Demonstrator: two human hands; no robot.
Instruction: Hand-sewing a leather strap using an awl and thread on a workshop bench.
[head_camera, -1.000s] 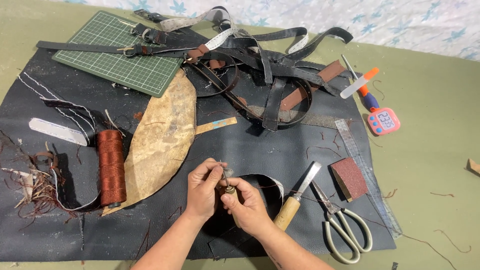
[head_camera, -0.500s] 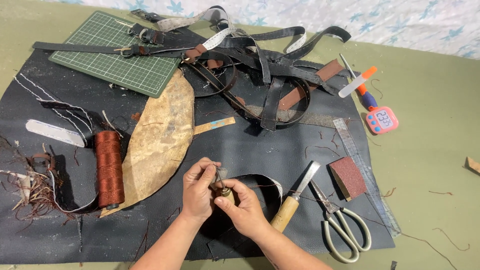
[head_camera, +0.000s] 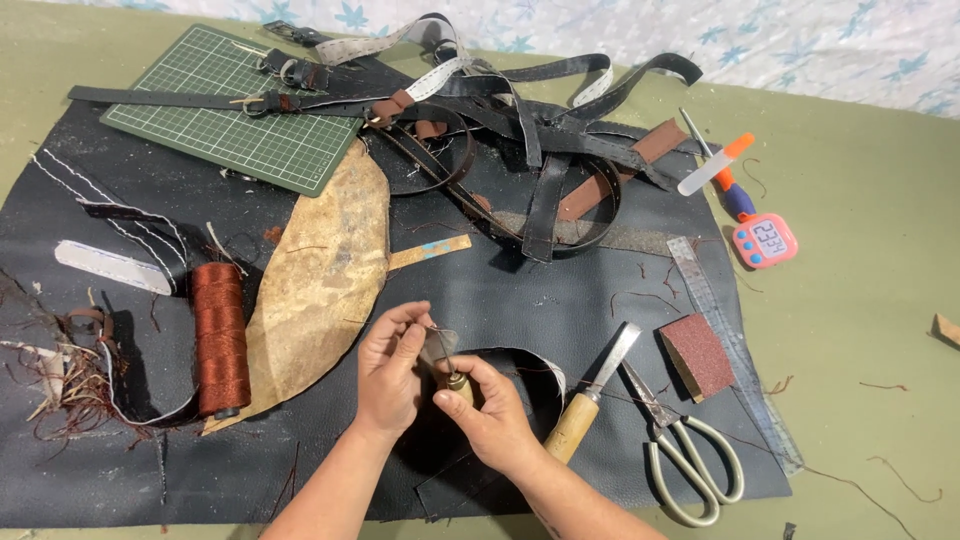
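A: What've you got there?
B: Your left hand (head_camera: 390, 375) pinches a small grey leather scrap (head_camera: 437, 347), your right hand (head_camera: 492, 415) grips a wooden-handled awl (head_camera: 457, 383) against it. Chisel (head_camera: 590, 395) and scissors (head_camera: 685, 455) lie just right.

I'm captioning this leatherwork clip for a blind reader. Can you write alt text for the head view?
The left hand pinches a small leather piece while the right hand holds a small wooden-handled tool to it, over a black leather sheet. Nearby lie a thread spool, chisel, scissors and tangled straps.
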